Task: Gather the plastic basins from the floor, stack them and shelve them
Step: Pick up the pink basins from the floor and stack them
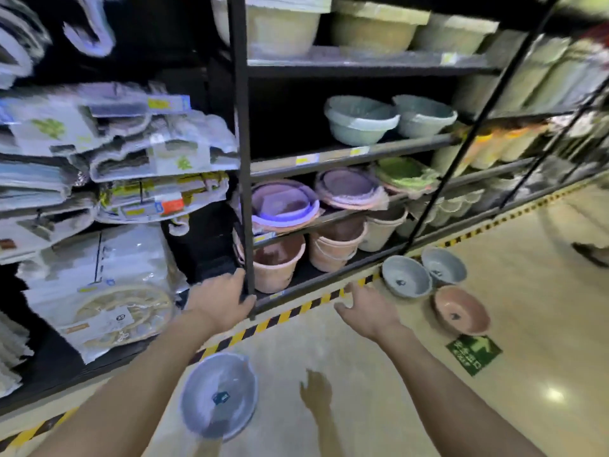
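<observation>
A grey-blue plastic basin (219, 395) lies on the floor close to me, below my left forearm. Two grey basins (407, 276) (444, 266) sit side by side on the floor by the shelf's foot, and a pink basin (461, 310) lies just in front of them. My left hand (219, 300) hovers near the black upright post of the shelf (242, 159), fingers apart, holding nothing. My right hand (369, 308) is stretched out above the floor with spread fingers, left of the grey basins and apart from them.
The black shelf holds grey-green basins (361, 122) on a middle board, purple and pink basins (285, 206) lower down, and pink buckets (276, 262) at the bottom. Packaged mats (108, 285) fill the left rack. A yellow-black stripe (296, 311) and a green exit sticker (474, 352) mark the floor.
</observation>
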